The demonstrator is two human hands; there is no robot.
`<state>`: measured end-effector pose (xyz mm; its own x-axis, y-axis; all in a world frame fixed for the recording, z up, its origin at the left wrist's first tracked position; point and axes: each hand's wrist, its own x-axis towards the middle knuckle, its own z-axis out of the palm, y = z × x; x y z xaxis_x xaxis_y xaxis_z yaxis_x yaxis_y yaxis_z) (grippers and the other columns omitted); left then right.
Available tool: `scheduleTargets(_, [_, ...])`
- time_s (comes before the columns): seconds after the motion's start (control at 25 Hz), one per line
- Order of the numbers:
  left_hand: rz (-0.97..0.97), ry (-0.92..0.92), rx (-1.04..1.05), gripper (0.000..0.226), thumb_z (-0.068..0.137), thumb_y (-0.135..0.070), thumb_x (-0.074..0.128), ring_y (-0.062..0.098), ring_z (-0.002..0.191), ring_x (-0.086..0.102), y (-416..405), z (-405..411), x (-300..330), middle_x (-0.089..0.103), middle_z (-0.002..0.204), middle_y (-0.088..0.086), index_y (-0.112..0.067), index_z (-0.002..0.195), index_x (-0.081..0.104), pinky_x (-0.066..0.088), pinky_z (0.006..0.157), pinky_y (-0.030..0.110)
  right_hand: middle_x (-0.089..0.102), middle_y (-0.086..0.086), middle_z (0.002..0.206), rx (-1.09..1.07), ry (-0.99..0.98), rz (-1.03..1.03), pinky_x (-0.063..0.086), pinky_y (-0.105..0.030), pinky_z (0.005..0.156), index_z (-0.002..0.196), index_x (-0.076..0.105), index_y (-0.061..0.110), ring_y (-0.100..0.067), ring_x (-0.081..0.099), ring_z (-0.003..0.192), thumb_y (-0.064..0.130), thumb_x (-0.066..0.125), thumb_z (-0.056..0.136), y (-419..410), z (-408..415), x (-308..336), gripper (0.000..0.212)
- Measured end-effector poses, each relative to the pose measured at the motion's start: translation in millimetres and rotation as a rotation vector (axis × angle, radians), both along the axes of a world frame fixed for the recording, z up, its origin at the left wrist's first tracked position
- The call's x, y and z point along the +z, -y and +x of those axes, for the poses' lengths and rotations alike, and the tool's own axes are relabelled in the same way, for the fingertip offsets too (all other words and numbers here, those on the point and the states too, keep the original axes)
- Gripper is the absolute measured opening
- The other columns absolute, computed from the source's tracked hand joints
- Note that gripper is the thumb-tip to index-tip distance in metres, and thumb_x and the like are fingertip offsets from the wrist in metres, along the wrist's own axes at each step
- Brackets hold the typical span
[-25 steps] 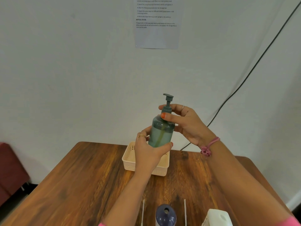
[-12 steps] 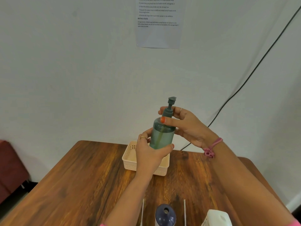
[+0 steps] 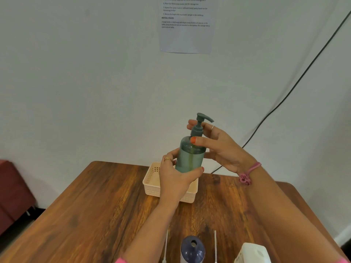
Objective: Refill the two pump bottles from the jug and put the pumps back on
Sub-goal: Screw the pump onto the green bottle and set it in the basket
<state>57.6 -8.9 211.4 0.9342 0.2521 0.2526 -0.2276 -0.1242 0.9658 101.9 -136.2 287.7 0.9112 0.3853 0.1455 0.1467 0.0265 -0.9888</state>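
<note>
Pale wall filled most of the view above a wooden table, with a printed sheet taped up at twelve o'clock and a dark cable running diagonally down the wall at two o'clock. At the centre, a person held a teal pump bottle in the air above the table, tilted slightly to the right. The left hand was wrapped around the lower body of the bottle, thumb across its front. The right hand was closed about the neck, fingers curled behind the collar of the teal pump and the thumb pressed on the shoulder; the pump sat in the bottle's mouth, its spout pointing to three o'clock. Directly behind and below the left hand stood a cream basket on the table. At six o'clock, a dark blue bottle stood with its mouth open, a thin white tube on either side of it, and a white jug just beside it at five o'clock.
</note>
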Motion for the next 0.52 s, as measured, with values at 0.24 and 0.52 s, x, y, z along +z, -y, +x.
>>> scheduleTargets(0.24, [-0.005,0.016,0.008,0.071,0.058,-0.022,0.089,0.002,0.101,0.051,1,3,-3,0.051,0.112,-0.011,-0.034,0.112,0.045,0.046,0.071,0.012,0.062,-0.006,0.122,-0.148,-0.012,0.049,0.056,-0.033,0.077,0.114,0.060,0.013,-0.016,0.065,0.099,0.030,0.078,0.066,-12,7,-12,0.055])
scheduleTargets(0.52, [-0.012,0.016,-0.008,0.071,0.058,-0.020,0.088,0.002,0.102,0.051,1,4,-4,0.050,0.108,-0.016,-0.034,0.113,0.044,0.044,0.069,0.010,0.067,-0.003,0.111,-0.099,-0.021,0.208,0.055,-0.033,0.084,0.118,0.061,0.005,-0.017,0.064,0.098,0.020,0.073,0.070,-8,8,-19,0.052])
